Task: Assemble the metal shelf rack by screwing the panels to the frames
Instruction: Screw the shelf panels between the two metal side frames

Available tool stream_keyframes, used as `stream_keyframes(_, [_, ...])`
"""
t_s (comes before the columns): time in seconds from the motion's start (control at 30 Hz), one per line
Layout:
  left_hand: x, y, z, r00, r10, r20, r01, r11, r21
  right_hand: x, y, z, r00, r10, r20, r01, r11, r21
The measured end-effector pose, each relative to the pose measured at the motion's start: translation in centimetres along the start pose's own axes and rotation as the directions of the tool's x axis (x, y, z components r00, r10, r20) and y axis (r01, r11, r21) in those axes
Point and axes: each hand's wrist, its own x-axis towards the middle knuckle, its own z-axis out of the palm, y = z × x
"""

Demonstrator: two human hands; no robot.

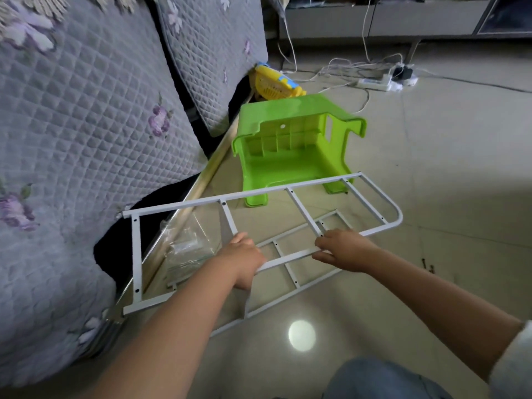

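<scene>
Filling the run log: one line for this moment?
stage: frames only | left hand: grips white frame rail | right hand: grips same rail | second frame: on floor

Both bare forearms reach forward, well apart. The left hand [244, 256] and right hand [344, 249] each curl, knuckles up, around one frame [288, 262] rail.

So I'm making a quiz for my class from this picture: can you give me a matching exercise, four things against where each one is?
Things:
1. white metal side frame
2. second white metal frame
3. green plastic stool
4. clear plastic bag

Places:
A. tipped on its side on the floor
B. held up by both hands
C. flat on the floor
D. on the floor by the sofa base

Pairs: 1-B, 2-C, 3-A, 4-D
</scene>
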Motion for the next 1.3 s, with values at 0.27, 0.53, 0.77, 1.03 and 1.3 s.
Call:
stream_keyframes(0.27, [-0.8, -1.5, 0.6, 0.992, -0.046, -0.116, 0.054, 0.996, 0.068, -1.6, -2.1, 1.0, 0.999, 0.038, -0.007, -0.037, 0.996, 0.076])
stream_keyframes(0.53, [-1.0, -1.6, 1.0, 0.987, -0.103, -0.122, 0.111, 0.992, 0.056, 0.0, -2.6, 2.4, 0.993, 0.053, 0.105, -0.07, 0.984, 0.163])
stream_keyframes(0.77, [-1.4, -1.3, 0.5, 0.99, -0.127, -0.057, 0.124, 0.991, -0.059, -0.6, -1.7, 3.0, 0.991, 0.042, 0.126, -0.077, 0.954, 0.29])
stream_keyframes(1.03, [1.8, -0.6, -1.7, 0.946, -0.18, -0.27, 0.098, 0.952, -0.29, -0.5, 2.1, 1.2, 0.992, 0.122, 0.017, -0.12, 0.923, 0.365])
stream_keyframes(1.3, [11.2, -0.1, -5.7, 0.914, -0.177, -0.364, 0.069, 0.954, -0.291, 5.5, 7.2, 1.2, 0.962, 0.257, 0.095, -0.273, 0.934, 0.231])
